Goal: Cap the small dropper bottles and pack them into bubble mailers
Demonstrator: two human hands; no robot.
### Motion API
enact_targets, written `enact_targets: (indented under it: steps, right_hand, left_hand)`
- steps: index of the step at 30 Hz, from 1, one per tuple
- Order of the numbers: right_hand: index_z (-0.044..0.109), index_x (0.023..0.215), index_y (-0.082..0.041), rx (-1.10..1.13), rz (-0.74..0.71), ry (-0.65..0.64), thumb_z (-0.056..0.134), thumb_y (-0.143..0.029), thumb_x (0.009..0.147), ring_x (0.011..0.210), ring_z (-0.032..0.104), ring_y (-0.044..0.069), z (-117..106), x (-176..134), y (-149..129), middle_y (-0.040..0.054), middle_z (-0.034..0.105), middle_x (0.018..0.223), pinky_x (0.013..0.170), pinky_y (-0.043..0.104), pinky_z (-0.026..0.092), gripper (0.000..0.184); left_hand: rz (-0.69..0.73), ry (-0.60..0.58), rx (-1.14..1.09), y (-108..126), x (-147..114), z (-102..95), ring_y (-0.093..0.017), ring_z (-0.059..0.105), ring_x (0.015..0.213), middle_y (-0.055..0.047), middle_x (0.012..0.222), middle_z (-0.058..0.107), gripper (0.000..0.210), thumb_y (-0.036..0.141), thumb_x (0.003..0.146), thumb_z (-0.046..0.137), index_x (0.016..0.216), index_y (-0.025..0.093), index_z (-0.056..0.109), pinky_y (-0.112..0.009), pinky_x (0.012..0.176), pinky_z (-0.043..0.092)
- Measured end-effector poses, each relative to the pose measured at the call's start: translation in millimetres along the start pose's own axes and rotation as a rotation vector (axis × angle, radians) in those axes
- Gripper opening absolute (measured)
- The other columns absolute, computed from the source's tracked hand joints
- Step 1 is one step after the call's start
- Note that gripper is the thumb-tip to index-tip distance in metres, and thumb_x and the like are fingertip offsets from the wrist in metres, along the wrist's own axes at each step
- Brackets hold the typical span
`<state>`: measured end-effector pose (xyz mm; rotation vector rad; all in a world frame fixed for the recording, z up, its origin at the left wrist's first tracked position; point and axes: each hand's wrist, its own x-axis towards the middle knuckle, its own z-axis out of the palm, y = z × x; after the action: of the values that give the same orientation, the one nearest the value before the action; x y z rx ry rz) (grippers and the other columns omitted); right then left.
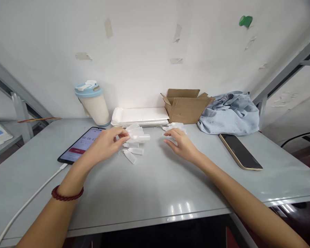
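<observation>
My left hand [111, 143] is closed in a pinch on the end of a small translucent plastic tube [141, 137], which points to the right. Under and behind it lie several similar tubes with thin white loops, one of them a loose tube [130, 156] nearer the front. To the right, my right hand [181, 143] hovers low beside a second small pile of translucent tubes [176, 125]. Its thumb and forefinger are apart, and part of a clear piece shows near the fingertips. The hand hides part of that pile.
Along the wall stand a blue-lidded cup [94, 105], a stack of white padded envelopes [141, 116], an open cardboard box [184, 109] and a light blue cloth [229, 115]. A lit phone [79, 146] with a white cable lies left, a dark phone [240, 151] right, on the grey table [150, 196].
</observation>
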<state>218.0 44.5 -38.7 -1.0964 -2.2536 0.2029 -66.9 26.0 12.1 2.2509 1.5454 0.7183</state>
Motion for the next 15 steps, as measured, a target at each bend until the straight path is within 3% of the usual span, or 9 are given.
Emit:
enact_targets:
  steps: [4,10,15]
  right_hand:
    - [0.055,0.111,-0.018,-0.196,0.035,0.001,0.046,-0.028,0.091,0.109,0.050,0.028,2,2,18,0.0142,0.058,0.117,0.087,0.041,0.041,0.024]
    - [0.049,0.127,-0.017,-0.405,0.110,-0.094,0.043,-0.031,0.093,0.124,0.041,0.032,2,3,30,0.0172,0.046,0.137,0.090,0.048,0.040,0.037]
    - [0.046,0.132,-0.021,-0.459,0.135,-0.137,0.042,-0.036,0.094,0.125,0.040,0.033,4,2,32,0.0173,0.044,0.140,0.090,0.052,0.040,0.041]
  left_hand:
    - [-0.039,-0.100,0.030,-10,0,-6.0,-0.018,0.057,0.068,-0.001,0.079,0.069,0.024,0.041,0.082,0.050,0.073,0.023,0.064,-0.027,0.061,0.040]
    - [-0.059,-0.163,0.091,-15,0,0.2,-0.021,0.060,0.066,-0.003,0.071,0.069,0.022,0.038,0.077,0.054,0.065,0.023,0.064,-0.027,0.058,0.041]
    - [-0.077,-0.110,0.109,-17,0,2.6,-0.024,0.063,0.075,-0.004,0.078,0.071,0.021,0.038,0.079,0.052,0.072,0.024,0.066,-0.029,0.061,0.043]
